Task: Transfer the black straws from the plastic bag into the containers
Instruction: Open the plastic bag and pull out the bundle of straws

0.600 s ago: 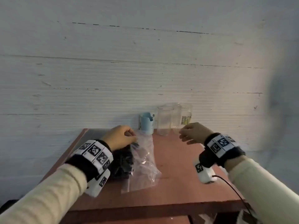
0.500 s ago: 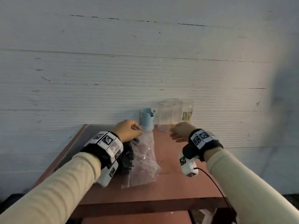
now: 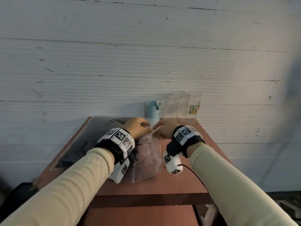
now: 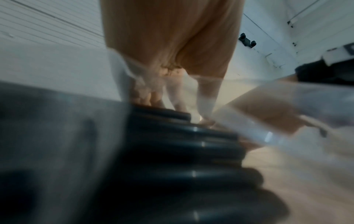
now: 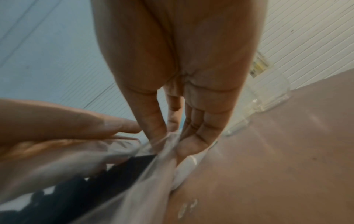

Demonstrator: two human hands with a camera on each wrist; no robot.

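Two hands meet at the far mouth of a clear, crinkled plastic bag (image 3: 149, 154) lying on the reddish-brown tabletop (image 3: 175, 185). At left, the left hand (image 3: 138, 128) has its fingers curled onto the bag's left lip; the bundle of black plastic straws (image 4: 184, 151) lies inside the bag beneath that wrist, all of it unremoved. Centre, the right hand (image 3: 163, 128), which half a second ago hung apart from the bag nearer the jars, has crossed leftward and now pinches the right lip between thumb and fingers (image 5: 195, 141), as the right wrist view shows. Judged from this change, both lips are now held, so the mouth can be pulled open; extraction has not begun. Far right of the hands, against the white ribbed wall (image 3: 146, 62), stand a pale blue cup (image 3: 152, 110), a clear glass tumbler (image 3: 172, 105) and a clear labelled glass jar (image 3: 192, 103), none visibly holding straws.
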